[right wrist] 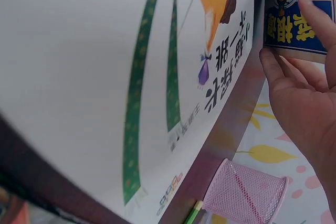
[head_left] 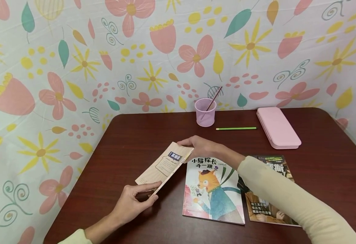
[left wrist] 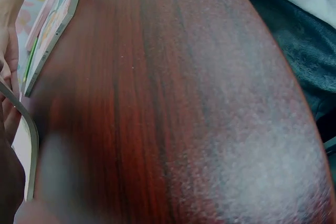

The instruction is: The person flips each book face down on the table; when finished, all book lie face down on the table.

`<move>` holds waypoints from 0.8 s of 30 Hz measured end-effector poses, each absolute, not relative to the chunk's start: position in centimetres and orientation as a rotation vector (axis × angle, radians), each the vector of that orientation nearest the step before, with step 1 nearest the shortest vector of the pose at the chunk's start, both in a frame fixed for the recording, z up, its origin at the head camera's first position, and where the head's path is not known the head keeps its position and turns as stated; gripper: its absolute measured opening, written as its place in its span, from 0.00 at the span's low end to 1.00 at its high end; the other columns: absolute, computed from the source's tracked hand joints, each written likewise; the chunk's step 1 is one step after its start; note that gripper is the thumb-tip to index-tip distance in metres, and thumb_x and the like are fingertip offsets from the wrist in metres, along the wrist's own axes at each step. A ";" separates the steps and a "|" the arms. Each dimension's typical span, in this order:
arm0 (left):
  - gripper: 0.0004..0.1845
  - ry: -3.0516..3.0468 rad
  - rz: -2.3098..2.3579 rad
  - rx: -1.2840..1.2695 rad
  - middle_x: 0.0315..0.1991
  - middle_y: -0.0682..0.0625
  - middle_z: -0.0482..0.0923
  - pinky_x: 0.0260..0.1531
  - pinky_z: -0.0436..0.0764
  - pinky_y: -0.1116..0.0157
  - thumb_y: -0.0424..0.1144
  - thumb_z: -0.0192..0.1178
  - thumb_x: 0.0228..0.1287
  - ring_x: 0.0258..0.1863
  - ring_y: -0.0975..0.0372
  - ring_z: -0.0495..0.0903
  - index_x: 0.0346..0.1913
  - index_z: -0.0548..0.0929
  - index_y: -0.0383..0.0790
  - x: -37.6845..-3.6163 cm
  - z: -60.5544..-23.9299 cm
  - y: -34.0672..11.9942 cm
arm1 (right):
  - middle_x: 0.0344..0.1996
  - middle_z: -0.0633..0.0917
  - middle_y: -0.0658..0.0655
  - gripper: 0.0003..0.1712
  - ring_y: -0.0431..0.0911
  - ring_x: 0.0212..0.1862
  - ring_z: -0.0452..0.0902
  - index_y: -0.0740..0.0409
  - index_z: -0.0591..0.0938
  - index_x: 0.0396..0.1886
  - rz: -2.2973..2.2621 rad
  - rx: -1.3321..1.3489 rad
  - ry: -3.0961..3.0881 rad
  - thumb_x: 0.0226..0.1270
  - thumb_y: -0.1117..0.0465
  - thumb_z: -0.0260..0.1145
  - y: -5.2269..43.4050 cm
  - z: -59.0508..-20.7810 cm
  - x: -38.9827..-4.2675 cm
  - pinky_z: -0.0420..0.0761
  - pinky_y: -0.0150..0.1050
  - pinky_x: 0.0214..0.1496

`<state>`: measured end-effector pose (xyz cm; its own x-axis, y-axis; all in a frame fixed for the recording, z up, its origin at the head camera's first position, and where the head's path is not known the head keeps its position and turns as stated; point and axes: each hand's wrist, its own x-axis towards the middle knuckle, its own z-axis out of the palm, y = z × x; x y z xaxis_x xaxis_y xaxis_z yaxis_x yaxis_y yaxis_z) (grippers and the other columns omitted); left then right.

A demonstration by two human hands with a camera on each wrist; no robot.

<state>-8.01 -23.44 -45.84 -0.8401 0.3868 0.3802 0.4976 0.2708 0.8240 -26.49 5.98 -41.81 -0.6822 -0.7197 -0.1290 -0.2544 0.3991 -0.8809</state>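
A thin tan book (head_left: 165,164) is tilted above the table's left half, its back cover with a small blue label facing up. My left hand (head_left: 132,203) pinches its near corner, thumb below and fingers over the cover. At the far end, my right hand (head_left: 203,149) grips the top edge. The right wrist view shows the book's other cover (right wrist: 296,38), with a blue band, beside the right hand (right wrist: 302,98). Under the right forearm lies a picture book (head_left: 213,196) with an orange cat. Right of it, a darker book (head_left: 257,203) is partly covered by the sleeve.
A pink mesh cup (head_left: 204,115) holding a pencil stands at the table's back edge. Near it lie a green pencil (head_left: 236,128) and a pink pencil case (head_left: 278,127). A floral curtain (head_left: 165,67) hangs behind the brown table (head_left: 120,135).
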 end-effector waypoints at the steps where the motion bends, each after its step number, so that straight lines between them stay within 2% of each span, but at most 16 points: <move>1: 0.18 -2.422 -1.629 -0.835 0.55 0.45 0.89 0.43 0.90 0.57 0.25 0.72 0.67 0.47 0.46 0.91 0.59 0.89 0.34 -8.0 -45.9 -23.4 | 0.64 0.85 0.60 0.48 0.46 0.56 0.82 0.66 0.72 0.77 -1.222 -0.843 2.157 0.57 0.72 0.82 6.1 -41.9 -26.5 0.83 0.36 0.56; 3: 0.18 -2.425 -1.624 -0.810 0.55 0.46 0.89 0.43 0.90 0.58 0.26 0.72 0.67 0.46 0.47 0.91 0.59 0.89 0.36 -7.9 -46.1 -23.4 | 0.62 0.86 0.58 0.50 0.44 0.53 0.82 0.65 0.71 0.79 -1.198 -0.851 2.147 0.57 0.70 0.83 6.3 -41.9 -26.3 0.81 0.36 0.56; 5: 0.18 -2.431 -1.629 -0.779 0.54 0.47 0.90 0.44 0.90 0.59 0.28 0.73 0.67 0.45 0.47 0.91 0.59 0.90 0.37 -7.8 -46.3 -23.3 | 0.63 0.85 0.56 0.51 0.44 0.54 0.81 0.63 0.70 0.80 -1.175 -0.846 2.148 0.57 0.66 0.84 6.5 -42.0 -26.2 0.80 0.38 0.59; 11: 0.18 -2.438 -1.661 -0.722 0.53 0.48 0.90 0.47 0.89 0.58 0.29 0.74 0.66 0.47 0.53 0.91 0.59 0.90 0.38 -7.5 -46.8 -23.1 | 0.78 0.71 0.56 0.57 0.49 0.68 0.70 0.58 0.67 0.83 -1.085 -0.841 2.178 0.56 0.55 0.87 6.9 -42.3 -26.0 0.71 0.47 0.72; 18: 0.20 -2.451 -1.656 -0.697 0.54 0.50 0.90 0.52 0.88 0.58 0.29 0.76 0.64 0.51 0.55 0.90 0.59 0.90 0.41 -7.3 -47.2 -22.9 | 0.82 0.65 0.56 0.60 0.50 0.77 0.62 0.61 0.64 0.83 -1.099 -0.875 2.111 0.55 0.57 0.87 7.2 -42.3 -25.9 0.64 0.51 0.79; 24: 0.23 -2.465 -1.516 -0.685 0.51 0.56 0.90 0.47 0.86 0.67 0.31 0.78 0.61 0.46 0.61 0.89 0.59 0.90 0.47 -7.1 -47.9 -22.7 | 0.82 0.63 0.60 0.62 0.51 0.76 0.64 0.63 0.61 0.84 -1.115 -0.898 2.075 0.55 0.60 0.87 7.2 -42.7 -25.9 0.64 0.52 0.79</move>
<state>-7.14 -22.69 -47.87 -0.8806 0.2937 0.3718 0.4643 0.3784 0.8008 -25.92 7.20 -42.71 -0.5836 -0.7888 -0.1927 -0.2749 0.4152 -0.8672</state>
